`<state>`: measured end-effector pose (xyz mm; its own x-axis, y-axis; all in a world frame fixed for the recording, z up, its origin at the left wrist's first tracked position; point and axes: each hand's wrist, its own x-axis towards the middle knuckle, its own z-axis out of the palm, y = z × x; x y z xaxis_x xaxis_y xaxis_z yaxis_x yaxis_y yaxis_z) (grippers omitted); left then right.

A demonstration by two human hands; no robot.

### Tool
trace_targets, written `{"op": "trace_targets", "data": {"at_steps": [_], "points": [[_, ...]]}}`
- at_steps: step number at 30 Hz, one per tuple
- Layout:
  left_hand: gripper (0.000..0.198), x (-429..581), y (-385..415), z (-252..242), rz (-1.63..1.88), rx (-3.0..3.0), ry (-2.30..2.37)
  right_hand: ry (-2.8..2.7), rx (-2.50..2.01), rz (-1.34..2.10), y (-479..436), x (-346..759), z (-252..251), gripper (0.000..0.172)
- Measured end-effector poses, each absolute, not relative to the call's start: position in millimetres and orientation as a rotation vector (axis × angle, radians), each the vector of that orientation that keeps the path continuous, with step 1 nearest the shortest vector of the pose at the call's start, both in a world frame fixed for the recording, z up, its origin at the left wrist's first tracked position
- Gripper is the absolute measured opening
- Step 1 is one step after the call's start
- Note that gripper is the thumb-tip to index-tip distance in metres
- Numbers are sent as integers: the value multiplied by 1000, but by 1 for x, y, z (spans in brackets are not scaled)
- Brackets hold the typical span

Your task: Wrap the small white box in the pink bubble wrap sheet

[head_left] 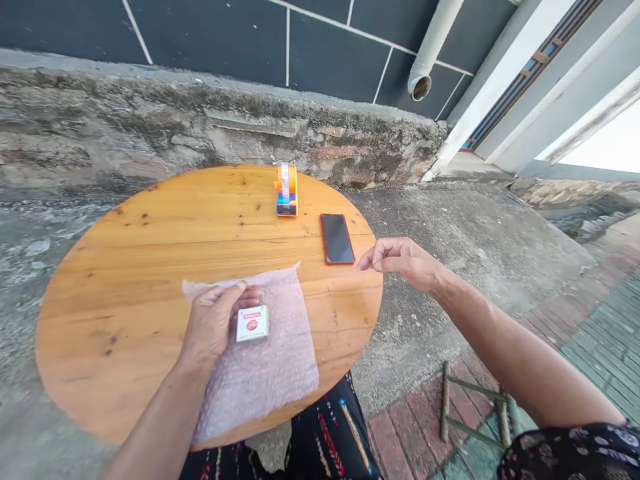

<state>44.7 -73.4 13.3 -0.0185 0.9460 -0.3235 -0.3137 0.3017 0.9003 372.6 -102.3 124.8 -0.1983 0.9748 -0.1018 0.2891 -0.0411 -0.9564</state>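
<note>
A sheet of pinkish bubble wrap [280, 360] lies spread on the near part of the round wooden table [150, 260]. On the wrap sits a small white box [253, 324] with red print on its top. My left hand [215, 317] is closed at the far edge of the wrap, thumb over the fingers, just beside the box. Out past the table's right edge is my right hand [400, 261], raised, with thumb and fingertips pinched together. Whatever may be between those fingertips is too small or too clear to make out.
A tape dispenser [287, 192] with an orange and blue body stands at the table's far edge. A phone [337, 239] in a red case lies at the right. Beyond is a stone wall base [225, 127]; a stool frame [473, 403] stands at lower right.
</note>
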Motion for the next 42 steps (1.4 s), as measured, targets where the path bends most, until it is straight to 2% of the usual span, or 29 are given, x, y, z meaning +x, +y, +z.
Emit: {"op": "trace_targets", "data": {"at_steps": [7,12,24,42], "points": [[37,47,-81,11,1100,753,1208,-1670,-1236,1382,-74,321,146,10],[33,48,-81,7,1079,830,1158,-1752,-1271,1438,-49,285,154,9],[31,46,-83,15,1025,794,1087,-2015,-1192,1574,-11,244,123,8],[30,45,-81,22,1029,742,1038,-2132,-1196,1518,-5,233,121,8]]}}
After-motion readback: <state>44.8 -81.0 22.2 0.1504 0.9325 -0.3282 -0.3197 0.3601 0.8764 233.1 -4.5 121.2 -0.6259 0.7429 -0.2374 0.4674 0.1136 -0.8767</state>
